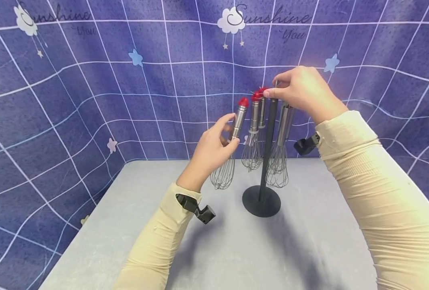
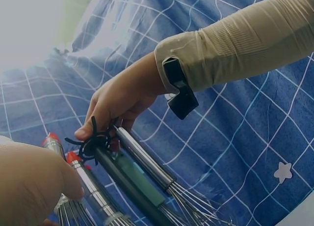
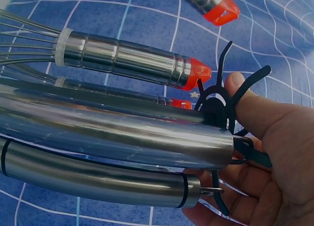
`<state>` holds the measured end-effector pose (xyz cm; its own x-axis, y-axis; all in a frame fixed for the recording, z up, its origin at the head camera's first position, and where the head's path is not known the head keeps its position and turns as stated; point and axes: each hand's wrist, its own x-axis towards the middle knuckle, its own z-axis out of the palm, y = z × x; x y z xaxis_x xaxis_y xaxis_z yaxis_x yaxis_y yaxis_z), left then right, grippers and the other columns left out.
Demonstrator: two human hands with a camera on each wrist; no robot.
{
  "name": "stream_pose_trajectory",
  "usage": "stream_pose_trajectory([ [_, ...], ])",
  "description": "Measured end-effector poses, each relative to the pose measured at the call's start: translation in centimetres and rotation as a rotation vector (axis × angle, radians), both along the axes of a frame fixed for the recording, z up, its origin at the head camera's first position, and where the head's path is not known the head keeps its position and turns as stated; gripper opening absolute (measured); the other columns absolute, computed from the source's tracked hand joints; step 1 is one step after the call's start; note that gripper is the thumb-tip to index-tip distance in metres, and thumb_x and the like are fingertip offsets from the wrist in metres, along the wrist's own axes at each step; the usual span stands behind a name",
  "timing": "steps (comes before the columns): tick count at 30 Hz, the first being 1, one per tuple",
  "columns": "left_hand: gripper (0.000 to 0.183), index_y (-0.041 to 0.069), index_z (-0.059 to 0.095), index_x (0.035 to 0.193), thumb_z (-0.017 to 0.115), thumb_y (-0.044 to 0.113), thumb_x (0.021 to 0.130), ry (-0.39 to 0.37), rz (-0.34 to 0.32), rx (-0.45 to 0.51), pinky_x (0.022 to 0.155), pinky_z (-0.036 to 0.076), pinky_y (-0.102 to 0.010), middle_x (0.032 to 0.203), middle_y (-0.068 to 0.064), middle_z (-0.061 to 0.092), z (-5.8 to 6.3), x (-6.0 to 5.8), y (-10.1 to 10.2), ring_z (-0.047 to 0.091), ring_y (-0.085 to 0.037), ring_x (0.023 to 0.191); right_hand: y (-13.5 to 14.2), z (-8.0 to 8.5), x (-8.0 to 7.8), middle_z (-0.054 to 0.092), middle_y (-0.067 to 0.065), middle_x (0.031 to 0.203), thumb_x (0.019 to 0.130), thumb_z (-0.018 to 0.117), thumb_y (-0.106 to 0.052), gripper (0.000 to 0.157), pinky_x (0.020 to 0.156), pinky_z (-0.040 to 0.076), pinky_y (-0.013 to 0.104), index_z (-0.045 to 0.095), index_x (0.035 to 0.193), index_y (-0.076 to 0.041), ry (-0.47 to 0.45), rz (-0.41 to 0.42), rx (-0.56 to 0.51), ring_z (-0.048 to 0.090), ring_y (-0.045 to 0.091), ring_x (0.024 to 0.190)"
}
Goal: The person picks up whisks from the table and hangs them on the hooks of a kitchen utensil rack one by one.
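My left hand (image 1: 212, 145) holds a whisk (image 1: 240, 116) by its steel handle between thumb and fingers. The whisk's red end points up, its wires hang below, and it is apart from the stand. With my right hand (image 1: 303, 89) I grip the hooked top of a black whisk stand (image 1: 269, 141), thumb on one side and fingers on the other. Two red-tipped whisks (image 1: 254, 117) hang on the stand's left side. On its right side hang steel-handled whisks (image 1: 282, 127), close beneath my right hand. The right wrist view shows the curved black hooks (image 3: 252, 83) beside my thumb.
The stand's round black base (image 1: 261, 201) rests on a light grey table (image 1: 135, 225). A blue gridded cloth (image 1: 163, 80) hangs behind the table and along its left side. Black wrist cameras (image 1: 204, 213) stick out from both cuffs.
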<state>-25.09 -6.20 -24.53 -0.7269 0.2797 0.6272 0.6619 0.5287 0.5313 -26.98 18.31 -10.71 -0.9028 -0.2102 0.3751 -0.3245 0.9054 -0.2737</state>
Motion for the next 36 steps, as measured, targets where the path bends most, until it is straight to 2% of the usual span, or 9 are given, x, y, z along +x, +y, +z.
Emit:
stream_pose_trajectory([
  [7, 0.063, 0.02, 0.045, 0.15, 0.071, 0.015, 0.093, 0.001, -0.002, 0.007, 0.059, 0.051, -0.03, 0.112, -0.002, 0.068, 0.2, -0.3, 0.8, 0.061, -0.01, 0.062, -0.1, 0.0, 0.1, 0.069, 0.013, 0.103, 0.094, 0.062, -0.059, 0.054, 0.084, 0.045, 0.048, 0.07, 0.124, -0.015, 0.01, -0.004, 0.008, 0.056, 0.031, 0.095],
  [18, 0.064, 0.021, 0.044, 0.151, 0.071, 0.016, 0.093, 0.004, 0.003, -0.006, 0.063, 0.052, -0.028, 0.118, -0.004, 0.069, 0.5, -0.6, 1.6, 0.063, -0.009, 0.067, -0.1, 0.0, 0.0, 0.07, 0.014, 0.117, 0.095, 0.061, -0.059, 0.061, 0.095, 0.045, 0.052, 0.065, 0.135, -0.014, -0.009, -0.004, 0.007, 0.057, 0.032, 0.103],
  [24, 0.064, 0.021, 0.045, 0.151, 0.07, 0.016, 0.093, 0.008, -0.001, -0.02, 0.061, 0.051, -0.029, 0.117, -0.003, 0.07, 0.6, -0.8, 1.9, 0.061, -0.01, 0.062, 0.0, 0.0, -0.1, 0.071, 0.013, 0.107, 0.095, 0.062, -0.058, 0.057, 0.089, 0.046, 0.05, 0.068, 0.13, -0.014, 0.014, 0.003, 0.016, 0.058, 0.031, 0.097],
  [29, 0.063, 0.021, 0.045, 0.151, 0.069, 0.016, 0.093, -0.005, -0.005, -0.029, 0.064, 0.052, -0.028, 0.115, -0.002, 0.069, 0.5, -1.1, 2.2, 0.063, -0.009, 0.065, 0.1, 0.0, -0.1, 0.072, 0.012, 0.1, 0.094, 0.062, -0.058, 0.057, 0.085, 0.047, 0.049, 0.068, 0.129, -0.013, 0.026, 0.011, 0.029, 0.059, 0.031, 0.094],
  [36, 0.063, 0.022, 0.046, 0.151, 0.068, 0.016, 0.093, -0.005, -0.006, -0.032, 0.063, 0.051, -0.028, 0.117, -0.002, 0.07, 0.7, -1.0, 2.6, 0.062, -0.009, 0.063, 0.4, 0.2, 0.0, 0.073, 0.014, 0.105, 0.097, 0.062, -0.053, 0.056, 0.092, 0.047, 0.053, 0.066, 0.133, -0.011, 0.014, 0.037, 0.03, 0.061, 0.031, 0.098],
])
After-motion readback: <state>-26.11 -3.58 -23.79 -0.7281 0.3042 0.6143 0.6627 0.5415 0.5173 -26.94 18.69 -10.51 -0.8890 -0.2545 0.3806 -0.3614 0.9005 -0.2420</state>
